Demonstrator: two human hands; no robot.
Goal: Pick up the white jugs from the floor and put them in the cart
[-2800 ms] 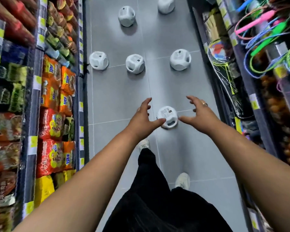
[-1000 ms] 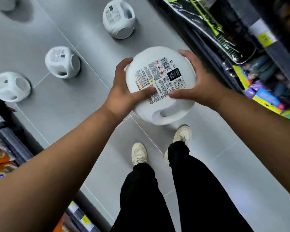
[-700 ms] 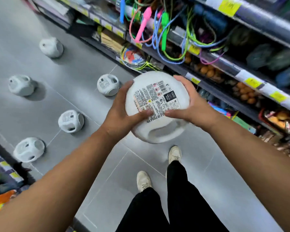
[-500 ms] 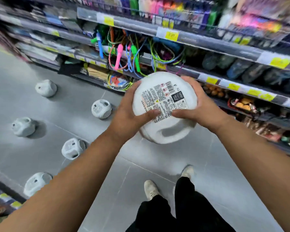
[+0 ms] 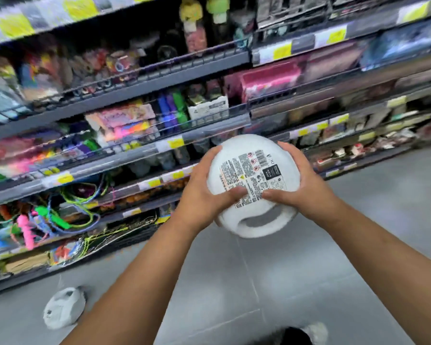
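White jug (image 5: 253, 180) held in mid-air before the shelves (image 5: 135, 155), well clear of the floor (image 5: 309, 282), label up, handle toward the body. Left hand (image 5: 204, 192) and right hand (image 5: 301, 188) clamped on opposite sides, thumbs pressing on the label. Cart not in view. To carry well: keep both palms wrapped round the sides, turn steadily, find the cart before letting go, lower in rather than drop. Second jug (image 5: 64, 311) lying on the floor at lower left, probably next.

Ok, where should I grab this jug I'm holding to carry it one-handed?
Probably the handle at the near, lower edge of the jug: it forms an open loop facing you. Slip fingers through from below. The round body offers nothing to hook.
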